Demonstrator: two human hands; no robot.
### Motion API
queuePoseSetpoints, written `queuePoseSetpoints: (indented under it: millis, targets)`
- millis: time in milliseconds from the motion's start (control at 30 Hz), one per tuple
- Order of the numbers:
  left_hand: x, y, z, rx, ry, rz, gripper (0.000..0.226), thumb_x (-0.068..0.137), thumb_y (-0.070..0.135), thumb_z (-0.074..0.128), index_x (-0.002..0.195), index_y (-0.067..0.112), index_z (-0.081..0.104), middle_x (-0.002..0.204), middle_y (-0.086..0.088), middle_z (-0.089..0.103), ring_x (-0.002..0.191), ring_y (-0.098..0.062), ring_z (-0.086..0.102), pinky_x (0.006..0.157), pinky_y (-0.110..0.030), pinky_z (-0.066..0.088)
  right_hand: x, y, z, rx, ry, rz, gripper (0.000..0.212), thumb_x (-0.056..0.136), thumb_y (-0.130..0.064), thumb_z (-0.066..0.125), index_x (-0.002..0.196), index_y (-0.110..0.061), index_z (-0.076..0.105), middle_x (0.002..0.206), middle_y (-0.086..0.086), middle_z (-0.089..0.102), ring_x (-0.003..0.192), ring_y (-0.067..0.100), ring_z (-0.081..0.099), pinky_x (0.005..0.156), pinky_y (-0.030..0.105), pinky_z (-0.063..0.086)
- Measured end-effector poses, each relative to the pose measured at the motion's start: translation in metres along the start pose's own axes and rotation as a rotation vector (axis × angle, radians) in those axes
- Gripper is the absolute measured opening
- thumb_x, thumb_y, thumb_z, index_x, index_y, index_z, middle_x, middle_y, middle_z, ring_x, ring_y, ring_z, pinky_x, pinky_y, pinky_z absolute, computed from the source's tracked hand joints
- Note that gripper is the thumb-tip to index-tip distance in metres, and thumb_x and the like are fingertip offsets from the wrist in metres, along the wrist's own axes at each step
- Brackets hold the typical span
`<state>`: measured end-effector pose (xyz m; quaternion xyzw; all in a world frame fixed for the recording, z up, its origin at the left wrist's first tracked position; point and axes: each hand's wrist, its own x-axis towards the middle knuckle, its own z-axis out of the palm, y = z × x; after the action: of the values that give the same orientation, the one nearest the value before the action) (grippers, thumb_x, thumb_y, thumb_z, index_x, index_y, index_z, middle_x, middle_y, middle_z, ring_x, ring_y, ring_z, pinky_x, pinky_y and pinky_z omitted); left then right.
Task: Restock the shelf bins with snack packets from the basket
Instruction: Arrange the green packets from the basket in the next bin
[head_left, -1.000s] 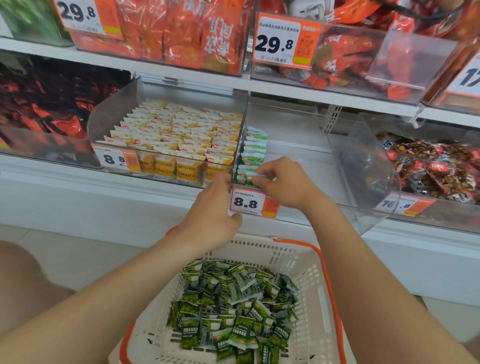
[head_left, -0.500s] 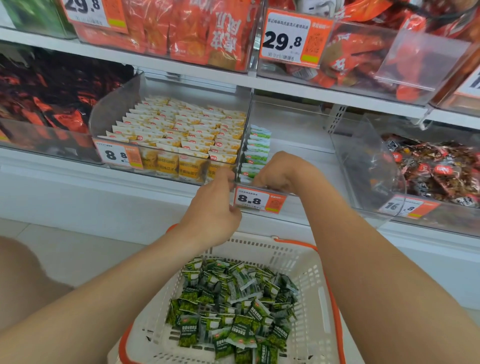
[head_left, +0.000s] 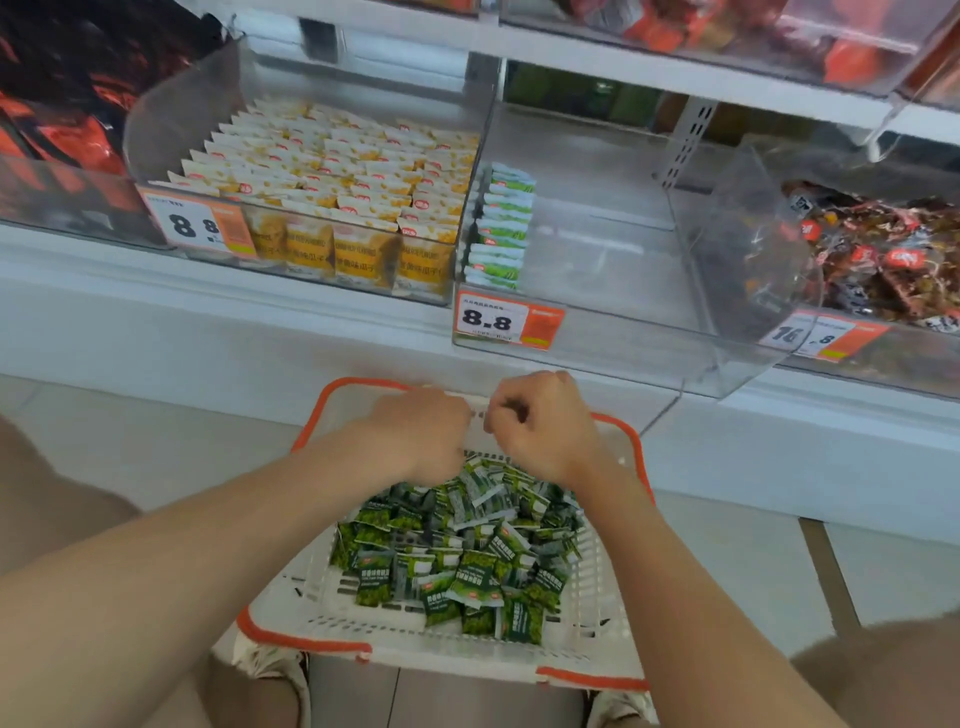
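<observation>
1. Both hands hang side by side over the far rim of the basket. The left hand (head_left: 421, 434) shows only its back, so I cannot tell whether its fingers grip anything. The right hand (head_left: 545, 423) has its fingers curled into the palm, with no packet showing in it.
2. One white shelf (head_left: 208, 322) runs across the view and carries four clear bins in a row.
3. The middle bin (head_left: 597, 249) is mostly bare floor. The yellow-packet bin (head_left: 171, 104), just to its left, is packed in tidy rows. The far-left bin (head_left: 62, 208) and the far-right bin (head_left: 753, 234) hold dark and red packets, too blurred to count.
4. One white basket (head_left: 358, 385) with an orange rim stands on the tiled floor (head_left: 727, 561) just in front of the shelf.
5. The green snack packets (head_left: 467, 561) lie in a loose pile in the basket, too many to count.
6. One row of packets (head_left: 501, 228), about eight in green and white, stands on edge against the middle bin's left wall.
7. Three orange-and-white price tags sit on the bin fronts. The central tag (head_left: 506, 319) reads 8.8.
</observation>
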<state>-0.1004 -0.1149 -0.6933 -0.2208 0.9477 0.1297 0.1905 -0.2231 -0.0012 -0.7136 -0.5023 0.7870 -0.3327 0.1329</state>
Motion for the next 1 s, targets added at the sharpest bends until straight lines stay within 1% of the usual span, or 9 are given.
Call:
queuePoseSetpoints:
  millis: [167,267,400,500,567,667,767,867,1000]
  targets:
    - [0.004,0.006,0.038,0.143,-0.128,0.055,0.031,0.101,0.02,0.054,0.071,0.018,0.046,0.073,0.0,0.05,0.061,-0.016,0.047,0.049,-0.03,0.035,-0.025,0.091,0.074,-0.222,-0.498,0.279,0.018,0.084,-0.015,0.058,0.076,-0.009,0.073,0.072,0.012,0.069,0.076,0.025,0.071,0.069,0.042,0.058]
    - [0.006,0.009,0.055,0.238,-0.188,0.07,0.019,0.1,0.018,0.054,0.082,0.019,0.049,0.081,-0.001,0.053,0.065,-0.017,0.05,0.051,-0.032,0.039,-0.046,0.117,0.118,-0.367,-0.727,0.3,0.018,0.091,-0.014,0.053,0.083,-0.005,0.066,0.079,0.018,0.065,0.08,0.039,0.068,0.059,0.043,0.052]
    - [0.01,0.009,0.068,0.289,-0.25,0.088,0.032,0.103,0.017,0.052,0.076,0.021,0.036,0.081,-0.002,0.05,0.064,-0.018,0.048,0.051,-0.033,0.038,-0.075,0.129,0.172,-0.586,-0.867,0.139,0.04,0.097,-0.028,0.062,0.134,-0.016,0.053,0.132,0.014,0.054,0.115,0.034,0.058,0.088,0.046,0.054]
    - [0.011,0.006,0.07,0.344,-0.287,0.087,0.028,0.103,0.014,0.051,0.076,0.019,0.045,0.082,-0.002,0.054,0.065,-0.018,0.051,0.053,-0.034,0.041,-0.086,0.131,0.191,-0.777,-1.006,-0.038,0.074,0.087,-0.029,0.078,0.15,-0.019,0.04,0.152,0.02,0.034,0.139,0.041,0.038,0.108,0.053,0.041]
    - [0.011,0.004,0.07,0.363,-0.29,0.094,0.026,0.102,0.014,0.053,0.077,0.019,0.048,0.082,-0.001,0.054,0.064,-0.018,0.051,0.052,-0.034,0.04,-0.089,0.13,0.193,-0.892,-0.936,-0.091,0.067,0.091,-0.019,0.074,0.149,-0.017,0.042,0.154,0.021,0.034,0.141,0.042,0.038,0.114,0.054,0.038]
    - [0.011,0.003,0.068,0.363,-0.286,0.095,0.026,0.101,0.01,0.053,0.077,0.018,0.05,0.081,-0.002,0.053,0.063,-0.018,0.049,0.05,-0.033,0.039,-0.088,0.141,0.194,-0.836,-0.831,-0.054,0.041,0.095,-0.018,0.067,0.135,-0.018,0.058,0.14,0.015,0.053,0.13,0.037,0.049,0.11,0.052,0.042]
    - [0.01,0.004,0.064,0.344,-0.266,0.076,0.027,0.099,0.007,0.053,0.075,0.017,0.047,0.077,-0.001,0.05,0.061,-0.017,0.046,0.049,-0.032,0.036,-0.079,0.142,0.179,-0.447,-0.737,0.151,0.009,0.098,-0.022,0.054,0.096,-0.016,0.061,0.092,0.007,0.057,0.092,0.03,0.058,0.074,0.038,0.048]
    - [0.009,0.003,0.057,0.299,-0.173,0.042,0.018,0.098,0.01,0.056,0.082,0.017,0.054,0.078,0.001,0.049,0.062,-0.016,0.045,0.05,-0.031,0.033,-0.068,0.131,0.158,-0.044,-0.54,0.392,0.03,0.1,-0.019,0.053,0.071,-0.015,0.043,0.063,0.004,0.046,0.056,0.017,0.044,0.054,0.032,0.033]
    - [0.007,0.004,0.039,0.134,-0.073,0.037,0.003,0.101,0.015,0.055,0.099,0.016,0.054,0.083,0.0,0.045,0.072,-0.019,0.047,0.061,-0.032,0.038,-0.045,0.088,0.116,0.315,-0.358,0.531,0.043,0.099,-0.015,0.054,0.063,-0.026,0.032,0.043,-0.01,0.029,0.039,0.011,0.026,0.045,0.026,0.023]
